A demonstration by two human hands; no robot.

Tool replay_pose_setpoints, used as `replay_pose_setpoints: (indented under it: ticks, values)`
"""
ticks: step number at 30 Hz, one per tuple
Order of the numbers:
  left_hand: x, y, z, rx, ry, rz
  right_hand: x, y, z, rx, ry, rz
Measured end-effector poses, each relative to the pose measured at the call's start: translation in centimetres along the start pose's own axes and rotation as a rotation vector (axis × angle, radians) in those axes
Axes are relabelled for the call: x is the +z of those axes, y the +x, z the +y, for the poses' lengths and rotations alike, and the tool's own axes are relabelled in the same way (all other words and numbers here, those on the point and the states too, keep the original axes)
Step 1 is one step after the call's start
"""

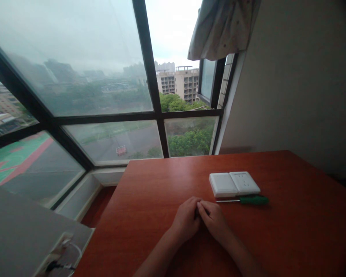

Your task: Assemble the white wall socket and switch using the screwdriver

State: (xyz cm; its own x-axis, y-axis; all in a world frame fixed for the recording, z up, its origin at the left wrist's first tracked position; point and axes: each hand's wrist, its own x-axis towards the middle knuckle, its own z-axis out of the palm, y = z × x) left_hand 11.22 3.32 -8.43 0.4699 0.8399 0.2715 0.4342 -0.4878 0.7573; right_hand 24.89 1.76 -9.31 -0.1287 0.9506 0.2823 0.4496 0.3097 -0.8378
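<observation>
My left hand (pixel 187 218) and my right hand (pixel 213 219) rest together near the middle of the brown table (pixel 150 192). Their fingers are curled and touch each other at the tips; no object shows in either one. Just beyond my right hand lies a screwdriver (pixel 253 199) with a green handle at the right and a thin metal shaft pointing left. Behind it, two white wall plates sit side by side: a plain one (pixel 222 184) that looks like a switch, and a socket (pixel 244 182) with several slots, slightly overlapping or touching it.
A dark-framed window (pixel 158 115) spans the far and left sides, with a curtain (pixel 222 29) at its upper right. A plain wall (pixel 294 84) stands to the right. At the lower left, a power outlet with plugged-in cords (pixel 60 254) is on a low wall beside the table.
</observation>
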Motion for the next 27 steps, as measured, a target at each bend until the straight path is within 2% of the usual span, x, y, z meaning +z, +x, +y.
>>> replay_pose_setpoints:
  ticks: [27]
  values:
    - [-0.05, -0.08, 0.23, -0.017, 0.006, -0.010, -0.14, 0.03, -0.30, -0.013, -0.016, -0.003]
